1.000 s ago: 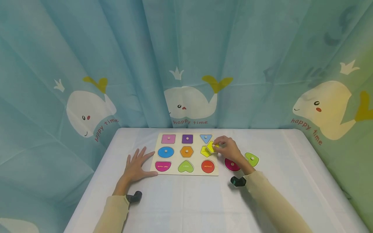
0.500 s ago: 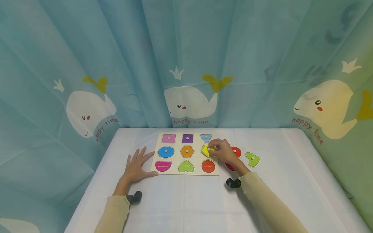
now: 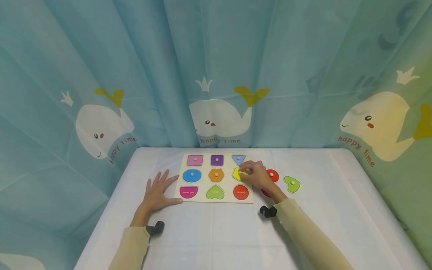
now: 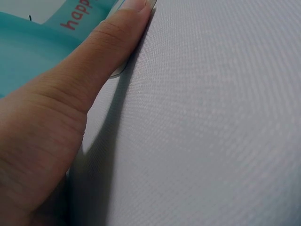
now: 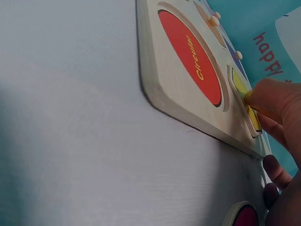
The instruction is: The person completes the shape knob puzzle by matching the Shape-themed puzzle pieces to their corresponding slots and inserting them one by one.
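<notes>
A wooden shape puzzle board (image 3: 203,196) lies on the table. My right hand (image 3: 258,175) pinches the knob of a yellow pentagon piece (image 3: 237,174) at the pentagon recess on the board's right side. In the right wrist view the yellow piece (image 5: 240,84) lies at its recess; whether it sits fully flush I cannot tell. My left hand (image 3: 157,194) is spread flat at the board's left edge, thumb and forefinger touching it. Knobbed pieces fill the far row, the blue oval (image 3: 192,175) and the orange hexagon (image 3: 216,175). The near row shows bare printed recesses: half round, heart, circular (image 3: 241,192).
Right of the board lie a red circle piece (image 3: 274,175), a magenta piece (image 3: 266,192) partly hidden by my right wrist, and a green heart piece (image 3: 292,184). A whale-printed curtain (image 3: 290,75) hangs behind the white-covered table (image 3: 216,236).
My right hand has moved slightly left and lowered the yellow pentagon from above the board to its recess, uncovering the red circle piece. The left hand stays still.
</notes>
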`<state>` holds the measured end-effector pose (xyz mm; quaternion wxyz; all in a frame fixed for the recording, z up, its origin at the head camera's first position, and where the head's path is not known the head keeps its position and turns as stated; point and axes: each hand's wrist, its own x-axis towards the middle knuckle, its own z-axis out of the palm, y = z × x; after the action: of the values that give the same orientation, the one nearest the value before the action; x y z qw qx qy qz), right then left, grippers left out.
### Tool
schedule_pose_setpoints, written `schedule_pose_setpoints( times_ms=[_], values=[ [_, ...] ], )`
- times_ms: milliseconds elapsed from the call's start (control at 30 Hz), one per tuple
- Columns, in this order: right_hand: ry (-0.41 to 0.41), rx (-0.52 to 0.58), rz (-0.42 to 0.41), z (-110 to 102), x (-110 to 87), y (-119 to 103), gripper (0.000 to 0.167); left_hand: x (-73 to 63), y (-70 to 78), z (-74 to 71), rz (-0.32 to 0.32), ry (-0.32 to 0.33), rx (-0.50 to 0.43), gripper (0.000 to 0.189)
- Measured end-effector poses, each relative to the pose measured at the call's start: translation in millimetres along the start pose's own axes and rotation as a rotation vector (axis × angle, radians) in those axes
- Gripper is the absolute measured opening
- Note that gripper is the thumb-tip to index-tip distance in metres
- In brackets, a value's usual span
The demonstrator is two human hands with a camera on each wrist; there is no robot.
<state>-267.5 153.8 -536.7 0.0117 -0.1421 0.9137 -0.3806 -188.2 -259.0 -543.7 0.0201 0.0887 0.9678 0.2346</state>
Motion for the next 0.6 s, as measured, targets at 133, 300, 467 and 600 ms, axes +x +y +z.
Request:
schedule_pose_setpoints(
  times_ms=[133, 300, 467, 600],
  values=[
    [-0.014, 0.001, 0.008, -0.2, 1.4, 0.5, 0.009, -0.7, 0.7, -0.2, 0.006, 0.005, -0.001, 0.101],
    [-0.031, 0.009, 0.024, -0.4, 1.2, 0.1, 0.009, -1.2, 1.3, -0.2, 0.006, 0.007, 0.007, 0.102],
    [-0.029, 0.015, 0.031, 0.2, 1.7, 0.5, 0.011, -1.3, 0.8, -0.5, 0.003, 0.009, 0.014, 0.102],
    [-0.031, 0.015, 0.034, 0.7, 2.1, 1.5, 0.012, -1.0, 0.3, 0.1, 0.000, 0.008, 0.016, 0.103]
  ],
)
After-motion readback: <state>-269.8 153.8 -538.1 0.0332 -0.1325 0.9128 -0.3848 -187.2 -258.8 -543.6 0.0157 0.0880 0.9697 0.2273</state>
